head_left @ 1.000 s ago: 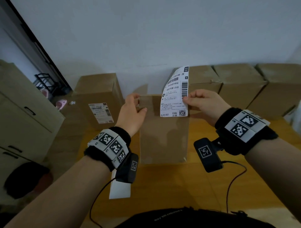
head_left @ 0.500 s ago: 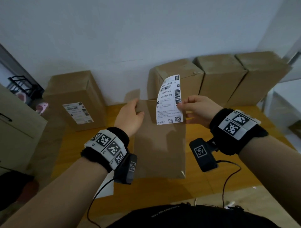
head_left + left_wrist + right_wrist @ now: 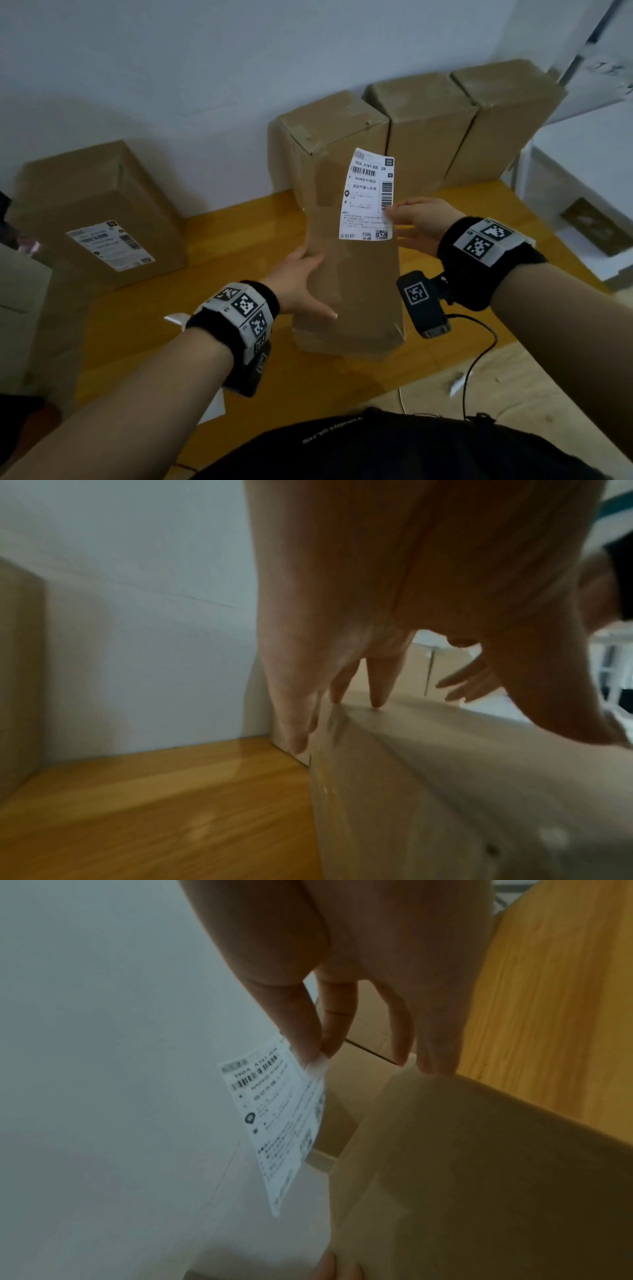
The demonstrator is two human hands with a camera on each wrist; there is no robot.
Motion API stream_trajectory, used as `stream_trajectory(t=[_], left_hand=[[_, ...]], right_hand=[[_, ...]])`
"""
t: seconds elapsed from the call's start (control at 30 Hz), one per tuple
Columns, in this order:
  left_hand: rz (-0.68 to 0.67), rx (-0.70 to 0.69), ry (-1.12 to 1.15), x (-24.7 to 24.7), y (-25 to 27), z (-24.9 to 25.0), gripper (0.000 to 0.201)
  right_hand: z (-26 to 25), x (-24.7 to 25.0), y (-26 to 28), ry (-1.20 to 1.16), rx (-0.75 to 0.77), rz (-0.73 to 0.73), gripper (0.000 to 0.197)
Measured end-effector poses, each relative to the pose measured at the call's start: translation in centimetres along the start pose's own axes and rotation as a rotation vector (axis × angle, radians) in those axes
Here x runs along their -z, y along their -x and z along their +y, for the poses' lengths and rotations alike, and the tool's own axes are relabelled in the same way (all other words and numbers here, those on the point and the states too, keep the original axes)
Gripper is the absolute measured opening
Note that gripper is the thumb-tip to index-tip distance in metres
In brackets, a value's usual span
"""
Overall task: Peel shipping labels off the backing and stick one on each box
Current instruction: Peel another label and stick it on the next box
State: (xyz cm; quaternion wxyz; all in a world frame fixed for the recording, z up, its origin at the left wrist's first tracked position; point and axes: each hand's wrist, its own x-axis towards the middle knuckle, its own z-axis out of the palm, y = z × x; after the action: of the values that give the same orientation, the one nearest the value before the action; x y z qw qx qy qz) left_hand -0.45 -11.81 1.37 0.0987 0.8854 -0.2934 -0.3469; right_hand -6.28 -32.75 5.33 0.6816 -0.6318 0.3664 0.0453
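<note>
While the left hand (image 3: 298,278) presses the box (image 3: 356,301) flat-fingered, the right hand (image 3: 418,223) pinches a label (image 3: 366,195) — its right edge.

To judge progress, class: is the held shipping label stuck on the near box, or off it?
Off. The right hand pinches the shipping label by its edge; it hangs free of the box.

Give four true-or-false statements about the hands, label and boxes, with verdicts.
1. The right hand pinches the white printed shipping label by its edge. True.
2. That label is stuck flat on the middle brown cardboard box. False: the right hand holds it clear of the box.
3. The left hand rests on the middle box's left side. True.
4. The brown cardboard box at far left bears no label. False: a white label is stuck on its face.
</note>
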Motion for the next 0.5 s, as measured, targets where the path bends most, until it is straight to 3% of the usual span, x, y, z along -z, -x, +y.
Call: stream_trajectory(t=[0.1, 0.2, 0.5], left_hand=[[-0.014, -0.004, -0.120, -0.7, -0.6, -0.4, 0.122], [-0.005, -0.021, -0.143, -0.7, -1.4, -0.6, 0.125], [0.094, -0.113, -0.091, -0.3, -1.7, -1.6, 0.116]], right_hand=[[0.4, 0.1, 0.1, -0.003, -0.063, -0.001, 0.020], [1.1, -0.3, 0.2, 0.047, -0.127, 0.035, 0.010], [3.9, -1.8, -0.3, 0.280, -0.185, 0.116, 0.014]])
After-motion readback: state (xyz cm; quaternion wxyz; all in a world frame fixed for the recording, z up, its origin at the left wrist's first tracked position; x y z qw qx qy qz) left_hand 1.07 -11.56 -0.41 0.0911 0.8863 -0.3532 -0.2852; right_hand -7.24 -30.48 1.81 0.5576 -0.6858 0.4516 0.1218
